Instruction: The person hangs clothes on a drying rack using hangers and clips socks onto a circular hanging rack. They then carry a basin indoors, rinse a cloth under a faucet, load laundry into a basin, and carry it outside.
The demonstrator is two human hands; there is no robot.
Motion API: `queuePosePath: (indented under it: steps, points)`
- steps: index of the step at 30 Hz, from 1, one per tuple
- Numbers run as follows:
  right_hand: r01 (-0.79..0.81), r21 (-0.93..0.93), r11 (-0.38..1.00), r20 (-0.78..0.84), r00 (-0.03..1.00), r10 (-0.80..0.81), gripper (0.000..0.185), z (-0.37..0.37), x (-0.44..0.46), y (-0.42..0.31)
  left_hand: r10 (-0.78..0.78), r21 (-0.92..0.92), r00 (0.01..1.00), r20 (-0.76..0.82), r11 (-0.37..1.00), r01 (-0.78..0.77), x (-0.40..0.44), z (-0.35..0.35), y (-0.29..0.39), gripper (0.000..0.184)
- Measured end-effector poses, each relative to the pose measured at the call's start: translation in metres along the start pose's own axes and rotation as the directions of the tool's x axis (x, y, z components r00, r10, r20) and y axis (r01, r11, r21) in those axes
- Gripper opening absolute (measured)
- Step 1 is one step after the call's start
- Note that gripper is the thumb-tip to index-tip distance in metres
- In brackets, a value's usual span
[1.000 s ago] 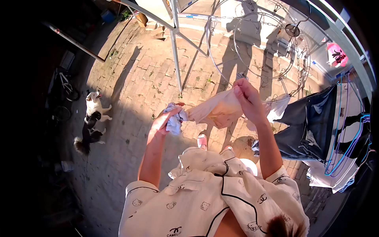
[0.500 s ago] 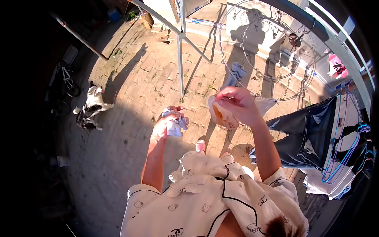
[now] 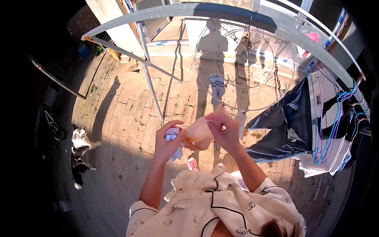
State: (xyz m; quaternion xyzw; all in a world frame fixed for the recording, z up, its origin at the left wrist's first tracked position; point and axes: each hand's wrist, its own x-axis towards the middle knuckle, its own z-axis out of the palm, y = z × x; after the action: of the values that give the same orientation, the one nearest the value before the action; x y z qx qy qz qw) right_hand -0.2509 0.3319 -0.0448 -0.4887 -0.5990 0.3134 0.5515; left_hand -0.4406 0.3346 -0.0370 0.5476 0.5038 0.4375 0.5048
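A bunched white and bluish cloth point(image 3: 176, 153) is held in my left hand point(image 3: 169, 143), whose fingers curl round it. Between my hands stretches a thin beige cloth point(image 3: 197, 131) with an orange-brown patch low on it. My right hand point(image 3: 224, 128) pinches its right end; its left end meets my left hand. Just beyond them, a sock with dark stripes point(image 3: 216, 85) hangs from the round wire hanger with clips point(image 3: 196, 67). Another pale item point(image 3: 240, 120) hangs beside my right hand, partly hidden.
A metal frame point(image 3: 189, 8) arches overhead, its leg point(image 3: 154, 93) standing ahead. Dark jeans point(image 3: 290, 126), white cloth point(image 3: 316, 165) and coloured hangers point(image 3: 335, 114) hang at right. A black and white dog point(image 3: 80, 152) is on the brick paving point(image 3: 122, 102) at left, near a bicycle point(image 3: 53, 124).
The view has tilted up, showing more of the frame. My hands have come closer together, and the beige cloth, bunched at my right hand half a second ago, is stretched between them again.
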Motion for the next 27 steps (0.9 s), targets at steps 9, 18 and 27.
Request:
queuePosePath:
  steps: [9, 18, 27]
  points:
    - [0.137, -0.312, 0.94, -0.067, 0.984, -0.166, 0.017, -0.048, -0.039, -0.019, 0.286, 0.558, 0.92, 0.269, 0.732, -0.39, -0.014, 0.04, 0.044, 0.014]
    - [0.014, -0.213, 0.977, -0.471, 0.875, -0.115, 0.03, -0.22, 0.047, 0.067, 0.297, 0.284, 0.892, 0.341, 0.872, -0.399, -0.023, 0.047, 0.051, 0.005]
    - [-0.206, 0.15, 0.967, -0.201, 0.951, 0.233, 0.025, -0.204, 0.063, 0.079, 0.195, 0.41, 0.925, 0.328, 0.852, -0.325, -0.037, 0.036, 0.041, 0.013]
